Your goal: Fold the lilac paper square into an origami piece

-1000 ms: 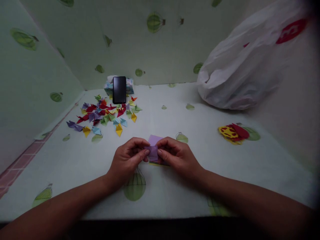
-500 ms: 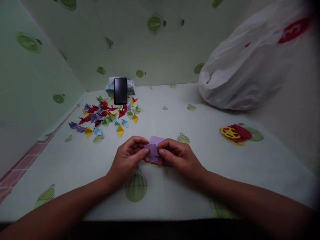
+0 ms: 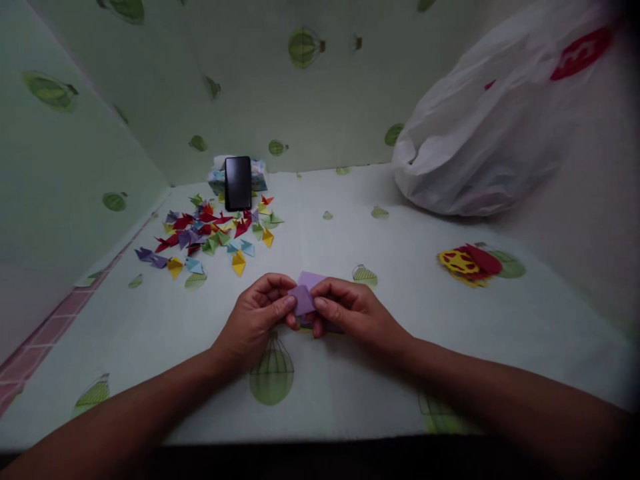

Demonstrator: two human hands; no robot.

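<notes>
A small folded purple paper (image 3: 302,300) is pinched between my two hands near the middle of the table. My left hand (image 3: 260,313) grips its left edge between thumb and fingers. On the right edge, my right hand (image 3: 353,308) pinches the same piece with thumb and forefinger. Behind and beneath them lies a lighter purple sheet (image 3: 311,279), partly covered by my fingers, with a thin yellow edge showing under it.
Several colourful folded paper pieces (image 3: 210,230) lie at the left, before a black phone (image 3: 238,184) leaning on a tissue box (image 3: 259,175). A white plastic bag (image 3: 470,147) stands back right. Yellow and red cut-outs (image 3: 463,262) lie right.
The small purple paper now shows a smoother, diamond-like face between my fingers. The fingers of both hands have shifted slightly around it. The whole view has moved a little.
</notes>
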